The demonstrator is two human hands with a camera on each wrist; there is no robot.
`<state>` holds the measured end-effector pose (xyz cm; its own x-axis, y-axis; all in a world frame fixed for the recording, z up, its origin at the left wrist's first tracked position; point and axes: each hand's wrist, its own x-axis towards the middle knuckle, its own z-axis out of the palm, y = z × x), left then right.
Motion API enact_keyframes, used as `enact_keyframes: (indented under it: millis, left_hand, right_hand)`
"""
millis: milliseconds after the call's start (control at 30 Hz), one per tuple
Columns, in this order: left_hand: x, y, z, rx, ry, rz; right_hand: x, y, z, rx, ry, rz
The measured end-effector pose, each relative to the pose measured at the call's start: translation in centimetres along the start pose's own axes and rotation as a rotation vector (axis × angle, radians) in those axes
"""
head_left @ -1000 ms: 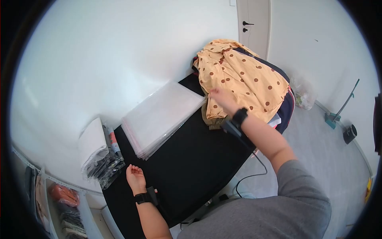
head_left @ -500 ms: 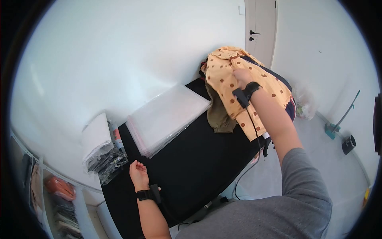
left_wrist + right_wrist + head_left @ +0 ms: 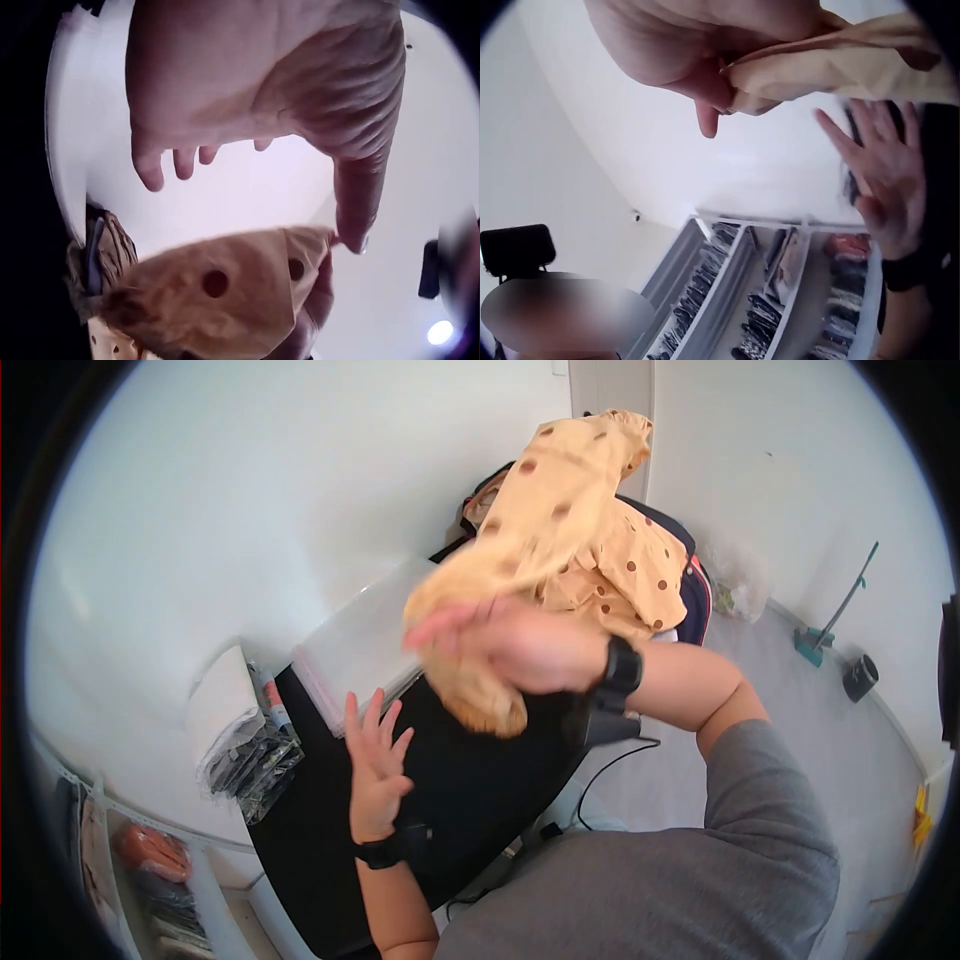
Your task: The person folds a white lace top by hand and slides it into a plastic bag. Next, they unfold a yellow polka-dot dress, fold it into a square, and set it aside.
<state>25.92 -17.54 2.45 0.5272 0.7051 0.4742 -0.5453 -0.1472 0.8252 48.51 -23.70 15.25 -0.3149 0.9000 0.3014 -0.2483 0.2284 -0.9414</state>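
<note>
My right hand point(image 3: 530, 645) grips one end of a yellow polka-dot garment point(image 3: 560, 480) with brown dots, held up over the black table point(image 3: 450, 760). Its cloth hangs below the hand and trails back to the clothes heap at the far right. In the right wrist view the cloth point(image 3: 817, 71) is pinched between thumb and fingers. My left hand point(image 3: 375, 775) is raised near the table's left side, fingers spread and holding nothing. The left wrist view shows the dotted cloth point(image 3: 225, 292) just beyond its fingertips.
A stack of clear plastic bags point(image 3: 350, 630) lies by the wall, partly hidden by the garment. Bagged items point(image 3: 250, 750) are piled at the table's left end. Shelves point(image 3: 205, 880) stand lower left. On the floor at right are a broom point(image 3: 815, 645) and a black bin point(image 3: 860, 677).
My right hand has taken hold of the polka-dot garment and pulled it up off the heap toward the left. My left hand has risen a little and spread its fingers.
</note>
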Motion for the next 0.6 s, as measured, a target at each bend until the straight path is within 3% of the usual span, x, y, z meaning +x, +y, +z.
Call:
enact_keyframes:
  millis: [67, 100, 133, 167, 200, 267, 300, 333, 400, 433, 467, 533, 600]
  left_hand:
    - [-0.2, -1.3, 2.5, 0.151, -0.032, 0.130]
    - [-0.6, -2.4, 1.5, 0.370, -0.159, -0.104]
    - [-0.9, -3.2, 0.4, 0.587, -0.286, -0.336]
    - [-1.0, -2.5, 3.2, 0.507, -0.088, -0.278]
    - [-0.7, -2.8, 3.8, 0.645, -0.143, -0.340]
    - [-1.6, -5.1, 2.7, 0.701, -0.206, -0.417]
    - [-1.7, -4.8, 3.5, 0.680, -0.164, -0.456]
    - [-1.6, -4.7, 3.5, 0.685, -0.161, -0.470]
    - [-1.2, -4.5, 3.7, 0.634, -0.142, -0.564]
    - [-0.9, -3.9, 4.1, 0.609, -0.110, -0.666]
    - [-0.9, -3.8, 4.2, 0.610, -0.104, -0.673]
    - [-0.8, -3.6, 4.5, 0.611, -0.105, -0.709]
    - [-0.3, -2.4, 5.5, 0.639, -0.160, -0.710]
  right_hand:
    - [-1.0, 4.9, 0.9, 0.228, -0.208, 0.201]
    - [-1.9, 7.4, 0.9, 0.189, -0.195, 0.349]
    - [-2.9, 8.5, 1.4, -0.006, -0.249, 0.352]
    - [-3.9, 9.3, 1.1, -0.247, -0.306, 0.293]
    - [-4.8, 9.8, 0.7, -0.489, -0.364, 0.230]
    - [-6.4, 9.4, -1.0, -0.527, -0.292, 0.288]
    - [-7.5, 9.0, -2.1, -0.423, -0.182, 0.316]
    - [-8.2, 7.8, -3.0, -0.525, -0.035, 0.388]
    - [-9.9, 7.9, -5.8, -0.234, 0.270, 0.347]
    - [-10.8, 8.1, -7.5, -0.309, 0.403, 0.292]
    - [-11.2, 7.7, -7.9, -0.327, 0.627, 0.355]
    - [-11.9, 8.7, -10.2, -0.282, 0.768, 0.345]
    - [-11.1, 8.3, -9.4, -0.221, 0.770, 0.365]
